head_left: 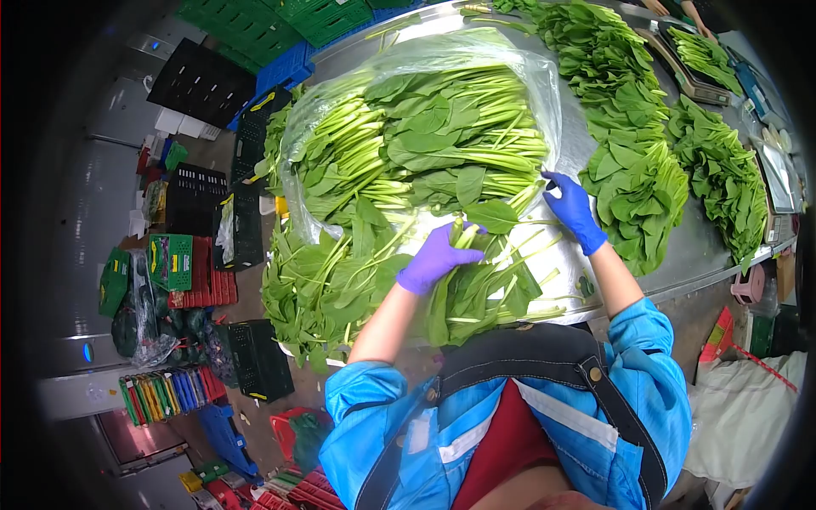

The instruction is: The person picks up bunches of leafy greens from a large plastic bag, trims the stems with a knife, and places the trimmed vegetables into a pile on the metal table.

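My left hand (440, 257), in a purple glove, is closed around a few stalks of choy sum (463, 285), leafy greens with long pale stems. My right hand (575, 209), in a blue glove, has its thumb and forefinger apart at the cut stem ends of the large pile (459, 127). That pile lies in rows on a clear plastic bag (544, 93) with its edges spread open. Looser choy sum (327, 285) is heaped by my left forearm. Some stalks and trimmed bits lie on the metal table just in front of me.
Long rows of bunched choy sum (633, 161) run along the right of the metal table (586, 136). Farther right, more bunches (722, 178) lie near a scale (693, 72) holding greens. Another person's hands show at top right. Crates (259, 361) stand on the floor at left.
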A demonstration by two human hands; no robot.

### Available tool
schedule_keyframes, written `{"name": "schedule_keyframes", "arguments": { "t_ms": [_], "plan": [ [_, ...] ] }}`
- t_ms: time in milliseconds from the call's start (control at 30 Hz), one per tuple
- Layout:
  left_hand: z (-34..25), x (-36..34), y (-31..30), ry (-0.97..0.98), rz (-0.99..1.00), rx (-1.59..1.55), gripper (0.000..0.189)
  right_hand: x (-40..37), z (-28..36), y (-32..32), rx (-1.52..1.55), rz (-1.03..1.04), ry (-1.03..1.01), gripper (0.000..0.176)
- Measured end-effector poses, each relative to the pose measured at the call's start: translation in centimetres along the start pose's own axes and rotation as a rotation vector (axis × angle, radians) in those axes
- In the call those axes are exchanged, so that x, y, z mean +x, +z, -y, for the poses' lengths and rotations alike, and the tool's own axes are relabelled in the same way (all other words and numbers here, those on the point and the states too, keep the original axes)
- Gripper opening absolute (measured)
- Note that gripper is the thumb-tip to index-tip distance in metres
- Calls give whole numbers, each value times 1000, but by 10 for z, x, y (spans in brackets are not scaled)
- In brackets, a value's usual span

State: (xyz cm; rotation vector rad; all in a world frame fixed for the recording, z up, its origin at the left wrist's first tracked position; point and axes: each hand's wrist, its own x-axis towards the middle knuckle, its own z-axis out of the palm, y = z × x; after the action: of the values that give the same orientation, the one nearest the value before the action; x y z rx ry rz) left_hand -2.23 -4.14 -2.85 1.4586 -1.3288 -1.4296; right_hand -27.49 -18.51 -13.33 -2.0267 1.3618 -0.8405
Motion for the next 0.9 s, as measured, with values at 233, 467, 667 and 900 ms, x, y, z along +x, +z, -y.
{"name": "schedule_keyframes", "arguments": {
  "t_ms": [233,467,667,900],
  "plan": [
    [17,21,4,-49,-114,-182,34,5,2,3,278,135,42,20],
    [5,44,33,345,-106,442,34,-22,102,-59,468,291,138,22],
    [-4,33,31,117,-58,-29,38,-41,83,-33,95,81,-277,45],
    [-3,14,31,38,-8,-77,36,-44,71,0,-66,154,-281,37]
  ]
}}
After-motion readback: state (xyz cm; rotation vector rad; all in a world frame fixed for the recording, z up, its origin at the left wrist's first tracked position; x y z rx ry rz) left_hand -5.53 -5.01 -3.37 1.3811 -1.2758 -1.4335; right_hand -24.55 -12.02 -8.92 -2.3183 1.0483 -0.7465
